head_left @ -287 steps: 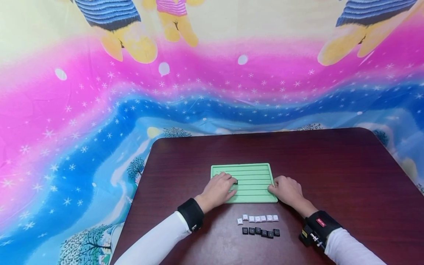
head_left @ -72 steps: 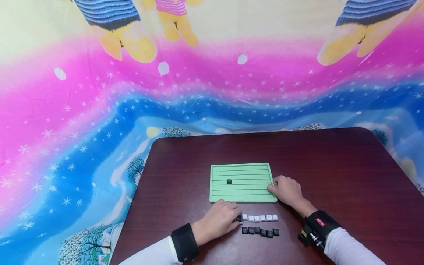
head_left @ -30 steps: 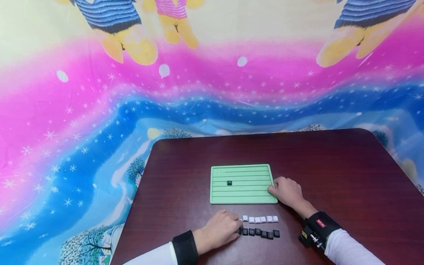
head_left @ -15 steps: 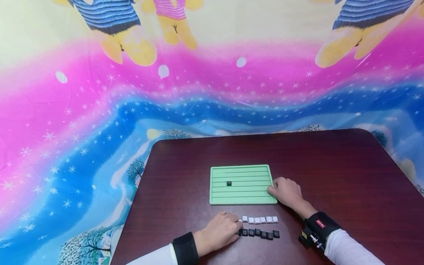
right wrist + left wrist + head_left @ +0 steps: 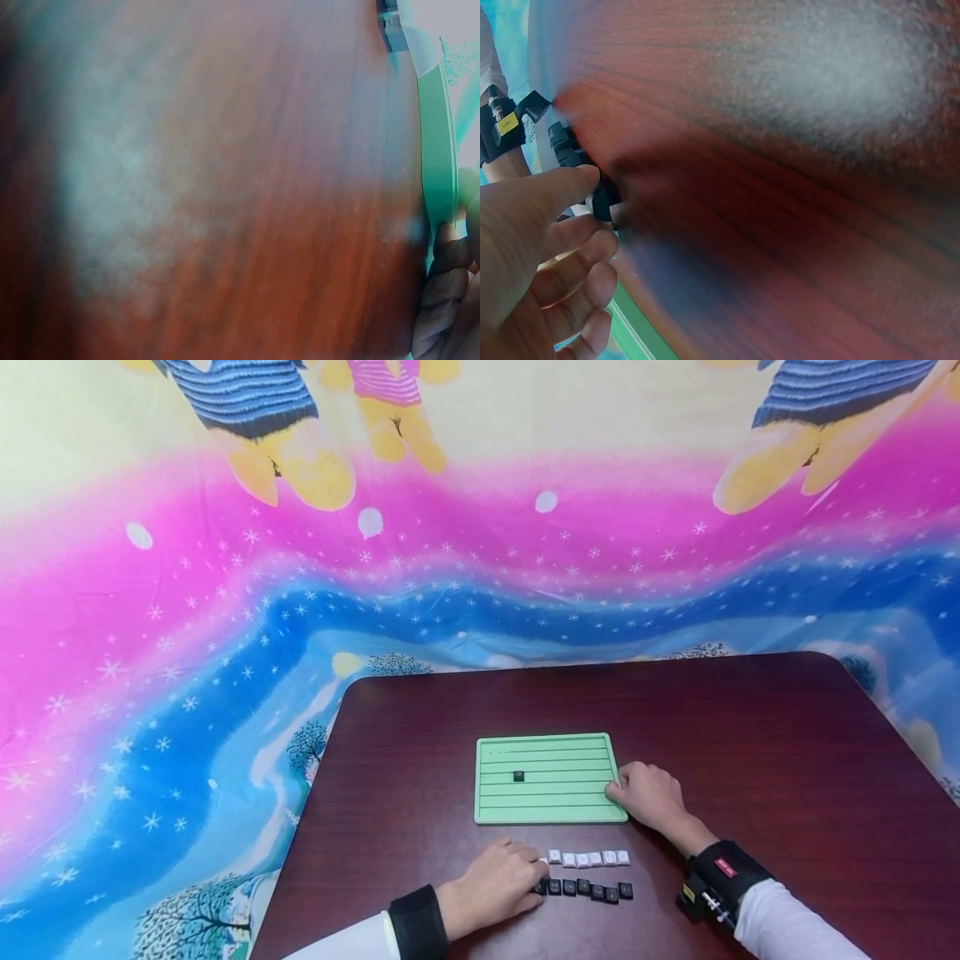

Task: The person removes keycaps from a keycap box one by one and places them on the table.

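My left hand (image 5: pixel 497 883) pinches a black keycap (image 5: pixel 540 887) between thumb and index finger at the left end of a row of black keycaps (image 5: pixel 583 887). The left wrist view has the thumb and index fingertip around that dark keycap (image 5: pixel 604 201), the other fingers curled below. At its right edge, a light green ridged tray (image 5: pixel 555 812) is gripped by my right hand (image 5: pixel 651 795), thumb over the rim. One black keycap (image 5: pixel 519 776) sits on the tray, left of its middle. In the right wrist view, curled fingers (image 5: pixel 442 300) meet the tray's end.
Between tray and black keycaps runs a row of white keycaps (image 5: pixel 583 860); its leftmost one is partly hidden by my left fingers. All of this lies on a dark red-brown table (image 5: pixel 750 735). A patterned cloth (image 5: pixel 480 552) hangs behind the table.
My left hand left a black keycap on the tray, came back toward me, and shifted with another from beside the white row to the black row. My right hand stays at the tray.
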The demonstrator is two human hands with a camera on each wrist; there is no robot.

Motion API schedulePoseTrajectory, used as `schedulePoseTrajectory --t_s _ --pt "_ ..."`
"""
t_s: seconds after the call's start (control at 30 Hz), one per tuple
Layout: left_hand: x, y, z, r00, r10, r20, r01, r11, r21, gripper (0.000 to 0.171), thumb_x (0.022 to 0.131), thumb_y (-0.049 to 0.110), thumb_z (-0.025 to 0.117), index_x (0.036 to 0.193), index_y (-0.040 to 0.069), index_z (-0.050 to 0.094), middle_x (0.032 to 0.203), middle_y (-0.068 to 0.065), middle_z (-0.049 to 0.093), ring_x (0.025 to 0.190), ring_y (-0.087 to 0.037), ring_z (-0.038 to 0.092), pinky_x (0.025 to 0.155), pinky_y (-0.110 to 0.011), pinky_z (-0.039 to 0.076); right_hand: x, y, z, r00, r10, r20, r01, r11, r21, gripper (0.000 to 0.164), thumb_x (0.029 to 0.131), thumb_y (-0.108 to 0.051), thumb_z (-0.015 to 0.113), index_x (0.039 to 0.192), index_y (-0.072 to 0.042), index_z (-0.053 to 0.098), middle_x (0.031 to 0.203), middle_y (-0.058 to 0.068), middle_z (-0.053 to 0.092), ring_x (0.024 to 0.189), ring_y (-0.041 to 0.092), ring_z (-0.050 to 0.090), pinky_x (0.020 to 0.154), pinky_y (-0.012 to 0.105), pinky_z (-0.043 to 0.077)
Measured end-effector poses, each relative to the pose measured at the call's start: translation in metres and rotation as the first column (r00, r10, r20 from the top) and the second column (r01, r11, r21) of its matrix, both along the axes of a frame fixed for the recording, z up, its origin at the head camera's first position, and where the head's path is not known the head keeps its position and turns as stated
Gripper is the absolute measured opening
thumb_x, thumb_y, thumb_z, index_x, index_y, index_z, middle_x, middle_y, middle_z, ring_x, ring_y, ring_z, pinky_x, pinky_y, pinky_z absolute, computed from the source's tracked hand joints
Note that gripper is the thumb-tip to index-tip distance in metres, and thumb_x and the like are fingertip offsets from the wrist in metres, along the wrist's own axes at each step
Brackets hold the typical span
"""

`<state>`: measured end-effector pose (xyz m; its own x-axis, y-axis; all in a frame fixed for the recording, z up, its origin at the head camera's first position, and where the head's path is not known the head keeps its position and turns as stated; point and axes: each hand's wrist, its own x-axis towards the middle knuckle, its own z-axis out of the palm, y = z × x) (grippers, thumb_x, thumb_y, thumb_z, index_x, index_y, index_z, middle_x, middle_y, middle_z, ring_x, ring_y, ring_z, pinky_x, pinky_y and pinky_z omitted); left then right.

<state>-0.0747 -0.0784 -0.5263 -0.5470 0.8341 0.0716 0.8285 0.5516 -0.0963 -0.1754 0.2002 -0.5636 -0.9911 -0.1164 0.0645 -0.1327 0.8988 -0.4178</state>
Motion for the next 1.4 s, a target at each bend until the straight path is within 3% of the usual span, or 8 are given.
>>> schedulePoseTrajectory --t_s 0.3,0.67,1.4 --pt "-0.004 0.001 0.005 1.0 0.006 0.0 -0.006 0.999 0.053 0.021 0.083 0.046 0.061 0.087 0.026 0.065 0.075 0.015 0.054 0.065 0.0 0.047 0.064 -0.019 0.035 0.0 0.0 0.0 1.0 -0.006 0.003 0.006 1.0 0.001 0.033 0.072 -0.026 0.057 0.05 -0.018 0.034 0.047 -0.008 0.024 0.045 0.012 0.02 0.043 0.027 0.015" --pt "-0.014 -0.002 0.011 0.998 0.048 -0.051 -0.04 0.989 0.142 0.017 0.085 0.041 0.06 0.078 0.026 0.062 0.072 0.014 0.054 0.066 -0.003 0.049 0.062 -0.022 0.036 0.0 0.0 0.0 1.0 0.003 -0.009 -0.003 1.0 -0.007 0.033 0.072 -0.025 0.057 0.05 -0.019 0.033 0.047 -0.009 0.023 0.044 0.011 0.018 0.043 0.027 0.014" --pt "-0.039 -0.011 0.012 0.985 0.158 -0.072 -0.143 0.974 0.176 0.018 0.087 0.038 0.058 0.086 0.022 0.067 0.081 0.009 0.061 0.075 -0.009 0.053 0.068 -0.026 0.043 0.001 0.001 0.004 1.0 0.012 0.003 -0.012 1.0 -0.016 0.033 0.072 -0.024 0.056 0.05 -0.018 0.032 0.047 -0.008 0.022 0.045 0.011 0.017 0.043 0.027 0.013"
